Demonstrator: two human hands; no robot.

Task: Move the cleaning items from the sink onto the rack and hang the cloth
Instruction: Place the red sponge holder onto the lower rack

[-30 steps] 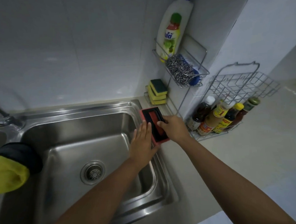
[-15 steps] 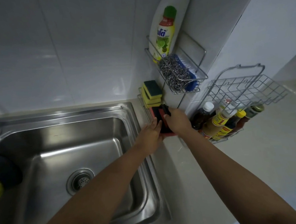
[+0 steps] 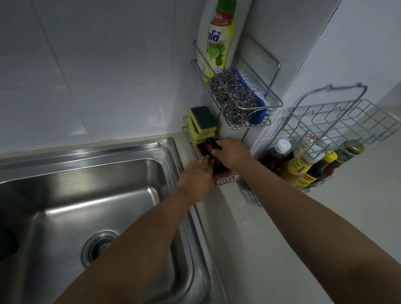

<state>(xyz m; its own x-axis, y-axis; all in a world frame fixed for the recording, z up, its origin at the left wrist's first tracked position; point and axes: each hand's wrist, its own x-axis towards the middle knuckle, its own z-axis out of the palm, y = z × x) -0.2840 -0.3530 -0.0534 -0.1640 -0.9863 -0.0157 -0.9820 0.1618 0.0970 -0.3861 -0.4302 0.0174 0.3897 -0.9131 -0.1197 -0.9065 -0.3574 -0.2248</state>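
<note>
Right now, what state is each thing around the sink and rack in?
Red-and-black scrubber: on the lower rack shelf, held by both hands.
Right hand: gripping its handle.
Left hand: steadying it.
Yellow-green sponges: stacked.
Dish soap bottle: upright, capped.
Sink: dry-looking.

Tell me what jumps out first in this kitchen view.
Two bare arms reach to the corner, where the right hand and left hand set a red and black scrubber on the lower rack beside stacked sponges. Left lies the bare steel sink; above stands a tall dish soap bottle.
</note>
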